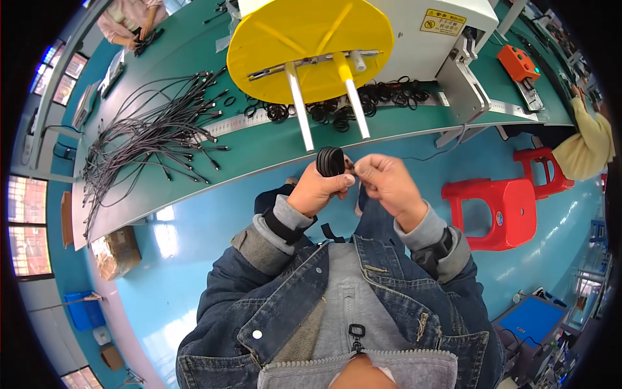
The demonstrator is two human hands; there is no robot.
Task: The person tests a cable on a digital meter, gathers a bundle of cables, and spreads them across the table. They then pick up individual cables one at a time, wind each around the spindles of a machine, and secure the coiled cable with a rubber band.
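A worker's left hand [317, 189] grips a black coil [331, 161] in the air just off the edge of a green desk [249, 149], while the right hand [387, 186] closes in a pinch beside it, at 4 o'clock from the coil; what sits between its fingertips is too small to tell. At 12 o'clock from the coil, a yellow disc [311, 39] juts two rods [299, 107] toward the worker. Loose cables [146, 133] spread at 9 o'clock, black loops [389, 94] lie at 1 o'clock, and a red stool [512, 214] stands between 3 and 4 o'clock.
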